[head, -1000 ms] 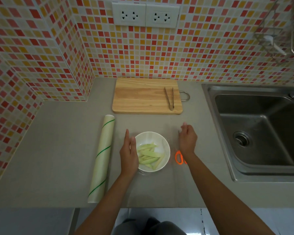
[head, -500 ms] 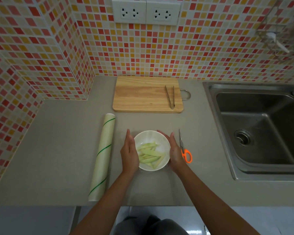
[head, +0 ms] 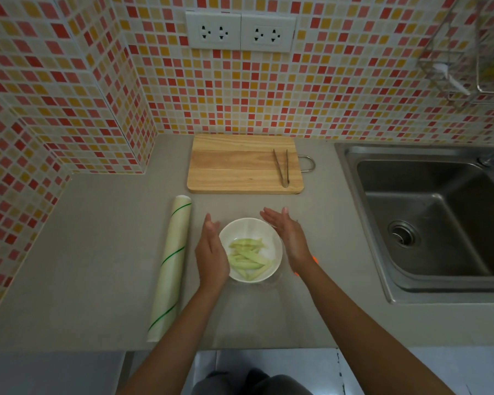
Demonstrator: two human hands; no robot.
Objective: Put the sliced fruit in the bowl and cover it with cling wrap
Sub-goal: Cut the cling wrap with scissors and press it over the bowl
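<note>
Both palms flat, fingers straight: left hand point(head: 211, 253) and right hand point(head: 290, 238) flank the white bowl point(head: 250, 223), likely smoothing wrap downward. Green fruit slices point(head: 248, 259) lie inside. Cling-wrap roll point(head: 170, 267) parked left.

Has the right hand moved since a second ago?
Yes. The right hand came in leftward from the counter beside the scissors and now lies against the right rim of the bowl, covering most of the scissors.
</note>
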